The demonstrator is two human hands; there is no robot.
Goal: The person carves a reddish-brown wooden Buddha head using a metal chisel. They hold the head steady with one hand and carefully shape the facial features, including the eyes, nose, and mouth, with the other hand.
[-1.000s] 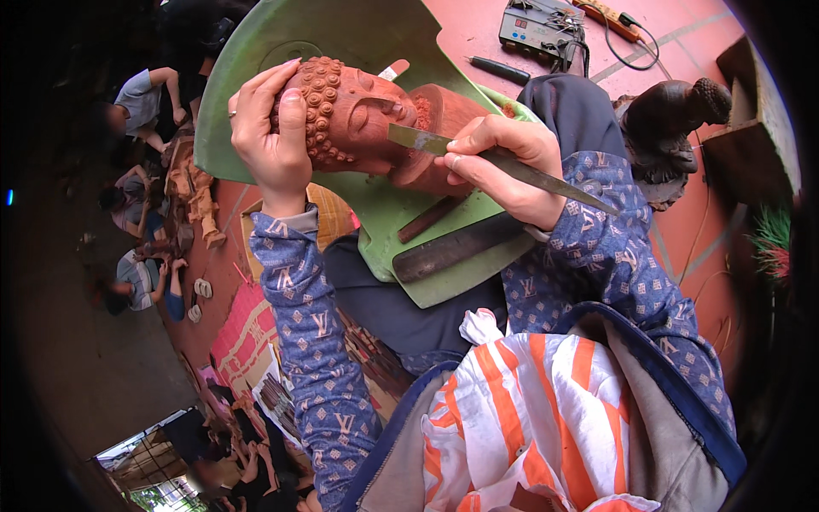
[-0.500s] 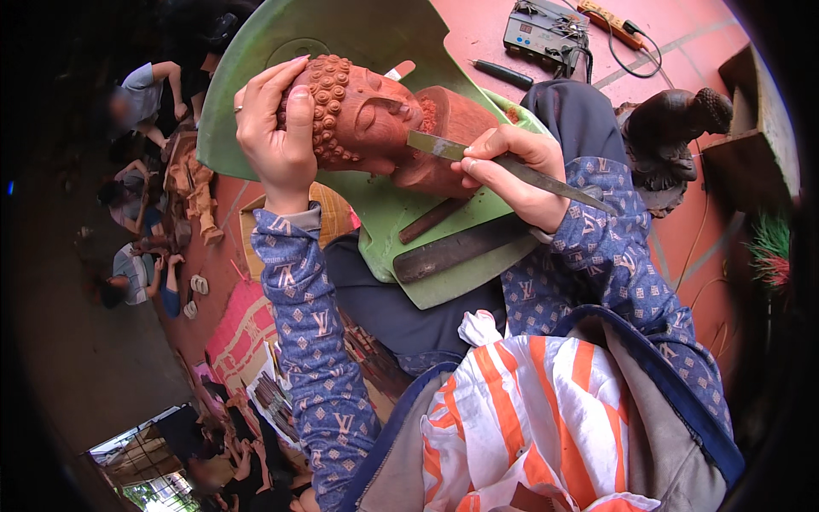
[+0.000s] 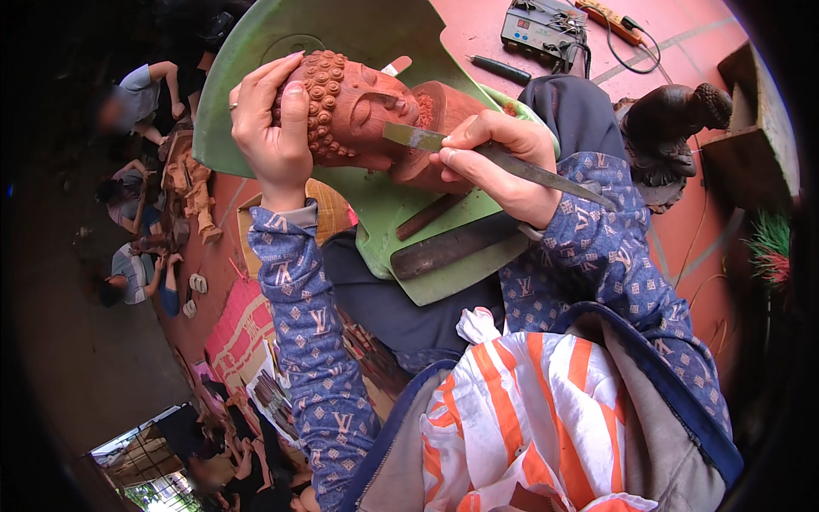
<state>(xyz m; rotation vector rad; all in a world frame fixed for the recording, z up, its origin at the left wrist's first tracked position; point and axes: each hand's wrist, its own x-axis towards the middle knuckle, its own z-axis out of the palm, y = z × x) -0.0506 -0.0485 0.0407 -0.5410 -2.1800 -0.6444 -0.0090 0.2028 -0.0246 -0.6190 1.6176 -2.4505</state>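
Note:
A carved reddish wooden Buddha head (image 3: 363,115) lies on its side on a green plastic chair seat (image 3: 375,205) across my lap. My left hand (image 3: 271,119) is wrapped round the curled hair at its crown. In my right hand (image 3: 503,154) is a flat metal file (image 3: 414,136), pinched between thumb and fingers, its handle running back over the wrist. The file's wide end lies over the cheek near the mouth; whether it touches cannot be told. Below the head rest a dark flat bar (image 3: 456,246) and a thin brown stick (image 3: 431,217).
A grey control box (image 3: 542,30), a black pen-like tool (image 3: 501,69) and an orange power strip (image 3: 610,21) lie on the tiles ahead. At right are a dark seated statue (image 3: 661,145) and a wooden box (image 3: 755,128). Several people and a carved figure (image 3: 192,188) are at left.
The file and my right hand have moved left and slightly up, from beside the chin onto the cheek. My left hand keeps its hold on the head.

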